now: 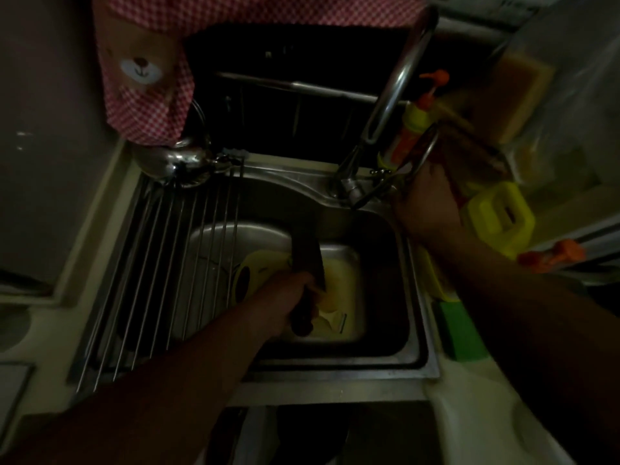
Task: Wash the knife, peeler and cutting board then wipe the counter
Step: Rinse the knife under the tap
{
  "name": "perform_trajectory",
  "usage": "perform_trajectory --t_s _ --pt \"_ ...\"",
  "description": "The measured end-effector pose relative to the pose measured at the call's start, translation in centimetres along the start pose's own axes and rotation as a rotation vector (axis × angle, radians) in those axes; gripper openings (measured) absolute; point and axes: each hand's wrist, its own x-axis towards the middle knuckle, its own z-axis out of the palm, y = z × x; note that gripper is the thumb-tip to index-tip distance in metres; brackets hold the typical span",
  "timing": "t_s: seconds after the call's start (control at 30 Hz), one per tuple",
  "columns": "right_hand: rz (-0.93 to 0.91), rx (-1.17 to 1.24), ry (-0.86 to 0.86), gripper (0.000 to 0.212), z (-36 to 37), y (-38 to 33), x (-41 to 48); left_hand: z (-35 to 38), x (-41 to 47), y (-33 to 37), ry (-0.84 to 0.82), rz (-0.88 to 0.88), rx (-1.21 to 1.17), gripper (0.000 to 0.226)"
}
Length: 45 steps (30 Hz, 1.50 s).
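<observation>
The left hand (288, 297) was closed around the handle of the knife (307, 263), its blade pointing away over the sink (385, 250). The right hand (426, 206) reached to the tap (396, 92) base by the lever; whether it gripped anything could not be told. Under the knife the yellow board (339, 280) lay in the basin, with the pale peeler (332, 320) on it. A wire rack (167, 256) covered the sink's left part. A checked cloth (147, 75) hung above, and a green sponge (463, 330) sat on the right counter (469, 414). The room was dim, and the bottles (416, 122) behind the tap were blurred.
</observation>
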Motion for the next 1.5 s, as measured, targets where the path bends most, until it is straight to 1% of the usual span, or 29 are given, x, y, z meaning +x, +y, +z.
perform_trajectory --t_s 0.07,0.1,0.2,0.27,0.33,0.4,0.47,0.5,0.53,0.57,0.63,0.67,0.73,0.8,0.9,0.97,1.03,1.1,1.17,1.2,1.23,1.3,1.37,1.4,1.43,1.5 --pt "-0.002 -0.107 -0.129 0.051 0.8 0.5 1.7 -0.4 -0.5 0.3 0.01 0.005 0.018 0.022" --pt "-0.029 -0.149 -0.136 0.05 1.2 1.0 1.9 -0.5 -0.6 0.3 0.017 0.008 0.022 0.022" --pt "-0.073 -0.181 -0.074 0.051 1.2 1.8 0.1 -0.6 -1.3 0.3 0.028 0.018 0.034 0.026" --pt "-0.063 -0.13 -0.088 0.053 1.2 2.0 -1.9 -0.5 -1.6 0.4 0.022 0.009 0.026 0.026" --pt "-0.04 -0.03 -0.117 0.063 1.1 1.8 -3.9 -0.3 -2.0 0.5 0.004 0.007 0.008 0.025" --pt "-0.027 0.009 -0.071 0.068 0.8 1.0 -5.7 0.0 -2.2 0.7 0.001 0.043 0.02 0.027" --pt "-0.066 0.052 0.0 0.067 1.2 -0.4 -8.1 0.4 -2.5 1.1 -0.002 0.066 0.028 0.032" --pt "-0.115 0.12 -0.021 0.062 1.6 -1.2 -9.7 0.6 -2.7 1.3 -0.006 0.062 0.007 0.033" --pt "-0.162 0.211 -0.098 0.057 2.1 -2.2 -11.5 0.7 -2.8 1.5 -0.012 0.054 -0.023 0.031" --pt "-0.204 0.299 -0.221 0.054 3.0 -3.1 -13.0 0.8 -2.9 1.7 -0.016 0.051 -0.057 0.029" --pt "-0.256 0.436 -0.453 0.053 4.7 -4.3 -15.3 0.9 -2.9 2.0 -0.015 0.055 -0.12 0.025" --pt "-0.264 0.486 -0.517 0.054 5.4 -4.7 -15.8 0.8 -2.9 2.0 -0.006 0.059 -0.142 0.025" --pt "-0.266 0.522 -0.563 0.06 6.4 -5.1 -15.8 0.2 -2.8 2.0 0.032 0.067 -0.155 0.027" --pt "-0.281 0.521 -0.587 0.06 7.0 -5.3 -15.7 -0.7 -2.8 1.8 0.046 0.076 -0.138 0.026" --pt "-0.277 0.545 -0.585 0.06 7.2 -6.1 -15.7 -2.2 -3.0 1.6 0.01 0.081 -0.115 0.026" --pt "-0.316 0.557 -0.564 0.057 7.2 -6.9 -15.9 -3.2 -3.5 1.7 -0.019 0.084 -0.119 0.027" --pt "-0.373 0.543 -0.554 0.059 7.0 -7.4 -15.6 -4.2 -4.2 1.9 -0.087 0.083 -0.102 0.029" --pt "-0.407 0.467 -0.534 0.069 7.1 -6.8 -14.7 -5.0 -4.8 1.9 -0.144 0.042 -0.049 0.03" --pt "-0.471 0.326 -0.506 0.091 7.1 -5.7 -13.8 -5.5 -4.9 1.7 -0.167 -0.009 -0.018 0.03" --pt "-0.517 0.275 -0.462 0.095 7.3 -5.6 -13.8 -5.7 -4.8 1.6 -0.171 -0.023 -0.016 0.029" --pt "-0.575 0.25 -0.399 0.091 7.5 -5.8 -14.2 -5.9 -4.7 1.6 -0.174 -0.027 -0.021 0.028" --pt "-0.686 0.245 -0.305 0.072 8.3 -6.3 -15.4 -6.5 -4.3 1.6 -0.19 -0.029 -0.026 0.027" --pt "-0.755 0.298 -0.258 0.062 9.2 -6.0 -15.8 -7.2 -4.0 1.8 -0.235 -0.039 -0.016 0.029" --pt "-0.718 0.339 -0.272 0.061 9.0 -5.4 -15.0 -7.5 -4.0 1.8 -0.263 -0.05 -0.004 0.03" --pt "-0.618 0.35 -0.305 0.061 8.8 -4.7 -13.9 -7.6 -4.1 1.9 -0.289 -0.064 0.016 0.032" --pt "-0.39 0.222 -0.435 0.063 7.9 -3.5 -11.8 -7.7 -4.5 2.0 -0.323 -0.091 0.041 0.034"
